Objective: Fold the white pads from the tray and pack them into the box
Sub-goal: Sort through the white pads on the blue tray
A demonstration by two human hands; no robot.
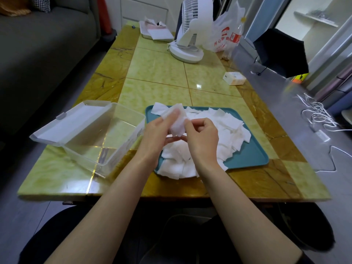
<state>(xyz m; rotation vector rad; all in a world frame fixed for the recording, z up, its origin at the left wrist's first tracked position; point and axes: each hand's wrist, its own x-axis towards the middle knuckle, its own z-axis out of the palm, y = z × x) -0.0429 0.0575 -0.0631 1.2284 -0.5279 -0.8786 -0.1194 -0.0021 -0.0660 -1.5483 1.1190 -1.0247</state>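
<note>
A teal tray (251, 155) lies on the table in front of me, heaped with several loose white pads (226, 130). Both hands hold one white pad (178, 124) up above the tray's left part. My left hand (160, 132) grips the pad from the left, its fingers pressed on the upper half. My right hand (202, 136) pinches the pad's right edge between thumb and fingertips. A clear plastic box (106, 138) stands to the left of the tray with its hinged lid (70, 121) folded back; nothing lies inside it.
A white desk fan (190, 33), a plastic bag (226, 35) and a bottle stand at the table's far end, beside a white tray of papers (156, 31). A small white box (234, 78) sits at the right edge. Cables (316, 115) lie on the floor right; a sofa is left.
</note>
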